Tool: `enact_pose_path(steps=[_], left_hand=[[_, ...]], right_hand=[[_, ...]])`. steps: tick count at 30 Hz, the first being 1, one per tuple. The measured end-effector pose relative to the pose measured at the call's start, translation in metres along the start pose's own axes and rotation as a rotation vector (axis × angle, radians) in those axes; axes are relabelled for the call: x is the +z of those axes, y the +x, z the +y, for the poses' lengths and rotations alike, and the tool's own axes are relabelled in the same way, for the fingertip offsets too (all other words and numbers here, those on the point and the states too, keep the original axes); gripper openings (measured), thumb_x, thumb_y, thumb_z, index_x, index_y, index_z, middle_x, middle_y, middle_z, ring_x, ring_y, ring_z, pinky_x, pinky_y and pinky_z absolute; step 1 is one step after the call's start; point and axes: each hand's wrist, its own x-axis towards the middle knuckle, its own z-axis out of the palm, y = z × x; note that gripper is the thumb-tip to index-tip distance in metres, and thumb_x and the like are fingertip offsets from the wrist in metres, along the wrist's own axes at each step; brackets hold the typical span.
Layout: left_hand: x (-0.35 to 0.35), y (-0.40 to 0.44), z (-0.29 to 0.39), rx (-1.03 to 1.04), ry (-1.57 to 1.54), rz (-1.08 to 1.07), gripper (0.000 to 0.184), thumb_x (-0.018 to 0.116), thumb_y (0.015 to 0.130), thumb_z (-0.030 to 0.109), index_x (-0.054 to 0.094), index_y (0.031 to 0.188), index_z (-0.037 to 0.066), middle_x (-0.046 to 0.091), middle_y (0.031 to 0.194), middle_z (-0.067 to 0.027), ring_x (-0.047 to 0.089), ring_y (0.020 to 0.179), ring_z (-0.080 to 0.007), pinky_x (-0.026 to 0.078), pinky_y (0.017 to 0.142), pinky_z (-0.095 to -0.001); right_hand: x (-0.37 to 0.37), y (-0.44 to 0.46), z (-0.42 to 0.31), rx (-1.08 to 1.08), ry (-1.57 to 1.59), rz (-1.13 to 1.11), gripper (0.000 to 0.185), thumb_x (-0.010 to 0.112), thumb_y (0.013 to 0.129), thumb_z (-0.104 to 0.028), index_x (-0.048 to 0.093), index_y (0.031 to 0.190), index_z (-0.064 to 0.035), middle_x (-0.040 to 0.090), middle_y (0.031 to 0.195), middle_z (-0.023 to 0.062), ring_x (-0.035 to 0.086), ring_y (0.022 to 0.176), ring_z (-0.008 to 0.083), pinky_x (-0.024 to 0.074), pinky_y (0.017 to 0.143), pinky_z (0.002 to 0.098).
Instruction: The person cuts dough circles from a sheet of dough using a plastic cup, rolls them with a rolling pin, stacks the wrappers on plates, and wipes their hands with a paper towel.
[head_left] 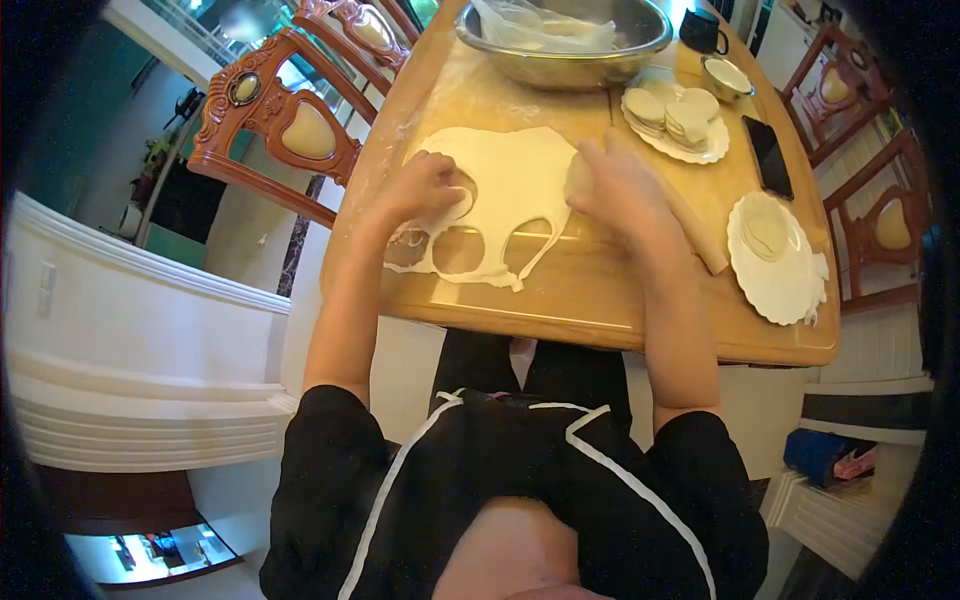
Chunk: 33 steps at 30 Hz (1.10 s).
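A flat rolled dough sheet [510,165] lies on the wooden table, with several round holes cut along its left and near edges. My left hand [428,188] is closed at the sheet's left side, fingertips pinching dough beside a curved cut. At the right edge, my slightly blurred right hand [615,185] has its fingers closed on a pale dough round [578,180], partly hidden by the hand. A wooden rolling pin [695,225] lies slantwise under and beside my right forearm.
A large metal bowl [565,68] with a plastic bag stands at the far end. On the right are a plate [705,152] of stacked dough rounds, another plate [775,285] with rounds, a phone [767,158], a small bowl [726,78] and a dark mug [702,32]. Carved chairs [270,110] flank the table.
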Motion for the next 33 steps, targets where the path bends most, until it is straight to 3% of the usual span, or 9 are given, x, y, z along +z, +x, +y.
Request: enact_pose_path(steps=[6, 8, 9, 13, 17, 20, 24, 31, 33], left_hand=[[-0.013, -0.015, 0.019, -0.058, -1.0, 0.194, 0.014, 0.069, 0.088, 0.012, 0.065, 0.099, 0.005, 0.063, 0.083, 0.0027, 0.058, 0.078, -0.0073, 0.045, 0.069, -0.021], [-0.019, -0.024, 0.052, -0.064, -1.078, 0.178, 0.022, 0.07, 0.089, 0.014, 0.064, 0.107, 0.002, 0.065, 0.085, 0.0, 0.059, 0.078, -0.0079, 0.046, 0.07, -0.0211], [-0.021, -0.028, 0.071, -0.069, -1.117, 0.184, 0.022, 0.07, 0.088, 0.012, 0.064, 0.106, 0.0, 0.066, 0.086, -0.0012, 0.06, 0.08, -0.0086, 0.047, 0.072, -0.0218], [-0.001, -0.02, 0.092, 0.046, -1.167, 0.248, 0.02, 0.069, 0.089, 0.013, 0.064, 0.103, -0.001, 0.066, 0.085, -0.0026, 0.061, 0.078, -0.0095, 0.048, 0.072, -0.0231], [0.019, -0.009, 0.097, -0.004, -1.152, 0.439, 0.023, 0.064, 0.094, 0.02, 0.063, 0.102, -0.001, 0.067, 0.087, -0.0058, 0.063, 0.074, -0.0126, 0.05, 0.071, -0.0243], [0.027, -0.01, 0.074, -0.103, -1.868, -0.27, 0.031, 0.054, 0.099, 0.022, 0.059, 0.113, -0.005, 0.068, 0.103, -0.0145, 0.068, 0.093, -0.0229, 0.057, 0.08, -0.0337], [0.049, -0.016, 0.087, -0.05, -2.042, -0.084, 0.029, 0.053, 0.099, 0.017, 0.057, 0.116, -0.007, 0.066, 0.11, -0.0155, 0.066, 0.1, -0.024, 0.058, 0.083, -0.0371], [0.058, -0.035, 0.119, -0.104, -1.59, -0.166, 0.029, 0.058, 0.095, 0.012, 0.06, 0.119, -0.003, 0.069, 0.101, -0.0089, 0.067, 0.089, -0.0156, 0.054, 0.077, -0.025], [0.077, -0.03, 0.144, -0.034, -1.461, -0.174, 0.032, 0.058, 0.093, 0.012, 0.059, 0.122, -0.003, 0.069, 0.104, -0.0106, 0.067, 0.093, -0.0174, 0.053, 0.081, -0.0276]], right_hand=[[0.014, 0.013, -0.005, -0.382, 0.043, 0.581, 0.049, 0.071, 0.084, -0.029, 0.058, 0.125, -0.0059, 0.059, 0.12, 0.0184, 0.058, 0.108, 0.0358, 0.0467, 0.094, 0.0415], [0.014, 0.01, -0.019, -0.338, 0.649, 0.372, 0.044, 0.068, 0.087, -0.033, 0.064, 0.114, 0.0006, 0.065, 0.115, 0.0189, 0.06, 0.106, 0.0366, 0.0475, 0.092, 0.0421], [0.008, 0.004, -0.027, -0.271, 0.778, 0.291, 0.037, 0.068, 0.089, -0.027, 0.065, 0.113, 0.0014, 0.069, 0.104, 0.012, 0.063, 0.097, 0.0213, 0.0479, 0.086, 0.0321], [0.008, 0.005, -0.026, -0.271, 0.974, 0.021, 0.027, 0.068, 0.088, -0.021, 0.068, 0.107, -0.0007, 0.07, 0.095, 0.0071, 0.061, 0.089, 0.013, 0.0485, 0.074, 0.0296], [0.006, 0.006, -0.018, -0.215, 0.949, 0.123, 0.017, 0.068, 0.085, -0.017, 0.07, 0.095, -0.0026, 0.068, 0.088, 0.006, 0.062, 0.082, 0.0185, 0.0494, 0.073, 0.0334], [0.016, 0.009, -0.017, -0.455, 0.447, 0.537, 0.011, 0.069, 0.081, -0.015, 0.069, 0.085, -0.0049, 0.065, 0.083, 0.0058, 0.06, 0.079, 0.0255, 0.0495, 0.076, 0.0373], [0.019, 0.005, -0.028, -0.827, 0.297, 0.437, 0.009, 0.066, 0.077, -0.018, 0.069, 0.075, -0.0098, 0.065, 0.08, 0.0081, 0.061, 0.08, 0.0296, 0.0503, 0.078, 0.0425], [-0.015, -0.003, 0.03, -0.223, 0.556, 0.779, 0.016, 0.062, 0.087, -0.017, 0.067, 0.084, -0.002, 0.067, 0.087, 0.0178, 0.064, 0.085, 0.0361, 0.0515, 0.077, 0.0456], [-0.001, -0.017, 0.06, 0.101, 0.018, 0.595, 0.016, 0.059, 0.088, -0.016, 0.065, 0.086, -0.0003, 0.066, 0.088, 0.0203, 0.064, 0.087, 0.038, 0.0517, 0.078, 0.0478]])
